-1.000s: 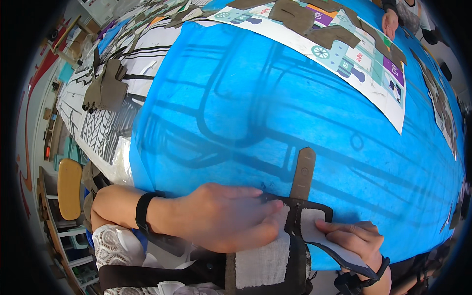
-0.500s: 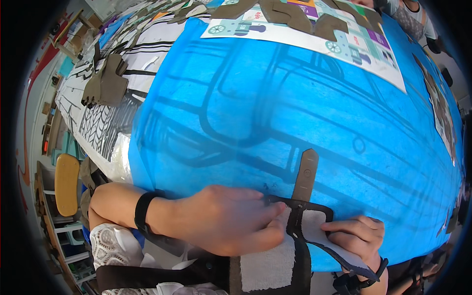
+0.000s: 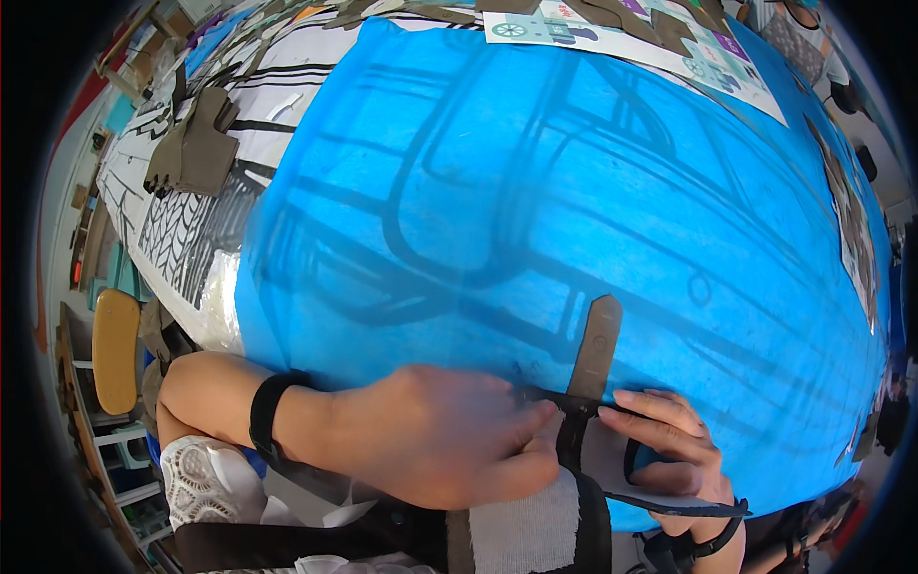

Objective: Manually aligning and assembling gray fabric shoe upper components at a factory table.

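Observation:
A dark brown piece with grey woven backing (image 3: 526, 536) lies at the near edge of the blue-covered table, perhaps part of a bag. From its far edge sticks out a brown strap tab (image 3: 595, 349) with a pointed end and a round mark. My left hand (image 3: 440, 440) is closed, its thumb and index finger pinching the piece just left of the dark seam; it is slightly blurred. My right hand (image 3: 669, 445) grips the right flap, fingertips by the seam at the strap's base and thumb lower down. The flap is bent up, and its underside is partly hidden.
A blue sheet (image 3: 459, 210) covers most of the table. Brown cut pieces (image 3: 196, 143) lie stacked at the left, and more lie on a printed sheet (image 3: 612, 40) at the back. A wooden chair back (image 3: 117, 352) stands at the left. Another person (image 3: 798, 43) is at the far right.
My right hand has moved up and left to the seam and lifted the flap more. The left hand stays on the piece. The whole view has shifted slightly.

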The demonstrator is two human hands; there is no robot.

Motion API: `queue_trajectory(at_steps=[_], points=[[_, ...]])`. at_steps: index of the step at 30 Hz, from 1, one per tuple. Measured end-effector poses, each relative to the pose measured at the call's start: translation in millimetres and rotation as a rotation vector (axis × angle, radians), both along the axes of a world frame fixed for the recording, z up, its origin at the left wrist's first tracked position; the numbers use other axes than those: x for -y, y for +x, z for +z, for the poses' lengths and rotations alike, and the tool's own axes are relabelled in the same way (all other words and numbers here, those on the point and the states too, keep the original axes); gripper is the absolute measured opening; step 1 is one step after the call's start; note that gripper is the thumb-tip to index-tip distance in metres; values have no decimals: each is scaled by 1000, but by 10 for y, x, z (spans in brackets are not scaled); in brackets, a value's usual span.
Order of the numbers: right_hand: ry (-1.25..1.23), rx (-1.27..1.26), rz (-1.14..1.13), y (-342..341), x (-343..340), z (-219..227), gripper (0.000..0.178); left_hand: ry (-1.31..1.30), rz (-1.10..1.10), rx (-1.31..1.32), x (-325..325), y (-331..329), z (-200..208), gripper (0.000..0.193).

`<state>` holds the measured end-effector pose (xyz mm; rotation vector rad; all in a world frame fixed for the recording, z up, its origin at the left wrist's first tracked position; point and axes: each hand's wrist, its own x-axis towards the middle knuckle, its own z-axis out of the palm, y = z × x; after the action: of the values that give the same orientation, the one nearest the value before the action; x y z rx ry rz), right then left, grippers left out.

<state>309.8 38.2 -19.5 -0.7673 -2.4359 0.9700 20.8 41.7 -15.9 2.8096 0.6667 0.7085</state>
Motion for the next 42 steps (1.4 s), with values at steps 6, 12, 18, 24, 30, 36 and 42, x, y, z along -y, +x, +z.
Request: queue_trajectory(at_steps=[6,12,18,24,30,36,42], points=[[-88,-127,-124,-38,23,-68,48,-29,6,14,-2,8,-9,9],[-34,-60,-94,-84,10,-16,34,-28,3,56,-19,9,-32,9],[-26,114,14,-73,-36,94,23,-32,14,78,3,1,-43,9],[-73,-8,-13,-69,-34,4,26,-3,13,56,30,-4,-77,9],[-82,-48,-113,-106,-10,-17,26,-31,30,60,44,-3,-81,10],[-150,-2,-46,-14,-46,8,37,-29,61,48,40,-12,-58,9],[-178,-46,-93,-37,-37,-17,51,-62,42,28,-39,-30,-100,10]])
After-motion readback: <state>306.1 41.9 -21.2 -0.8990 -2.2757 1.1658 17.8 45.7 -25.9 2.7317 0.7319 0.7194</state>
